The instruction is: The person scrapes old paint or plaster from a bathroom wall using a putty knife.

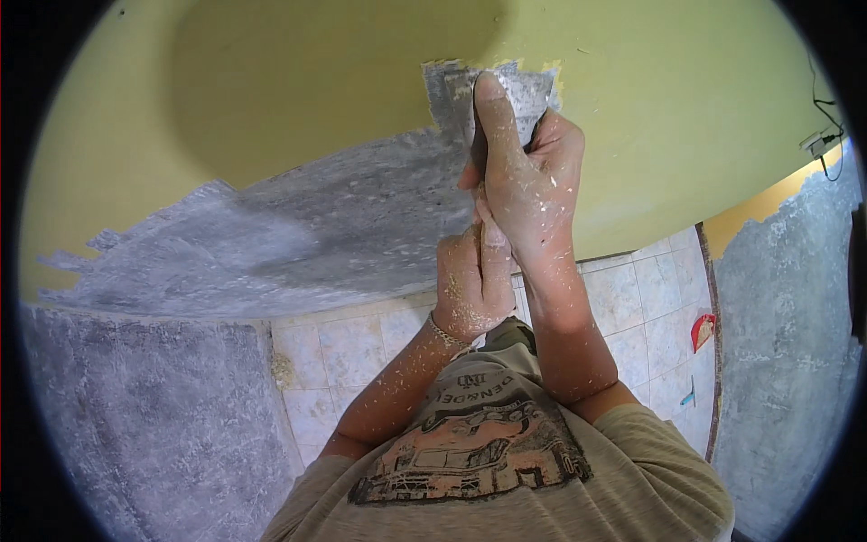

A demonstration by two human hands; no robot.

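Observation:
My right hand (pixel 535 185) is closed around a paint scraper, its thumb stretched along the tool toward the wide, whitish blade (pixel 531 90). That blade lies against the wall where yellow-green paint (pixel 650 117) meets a narrow scraped patch. Just below, my left hand (pixel 471 282) is closed against the lower part of the right hand, apparently around the handle's end; the handle itself is mostly hidden by fingers. Pale paint flakes dot both hands and forearms. A broad bared grey area (pixel 352 208) with a ragged upper edge spreads left of the hands.
Pale floor tiles (pixel 352 348) lie below the wall. A red item (pixel 702 332) and a small blue-handled tool (pixel 688 394) rest on the floor at right. Grey walls stand left (pixel 163 406) and right (pixel 781 334). A cord with a plug (pixel 817 143) hangs at upper right.

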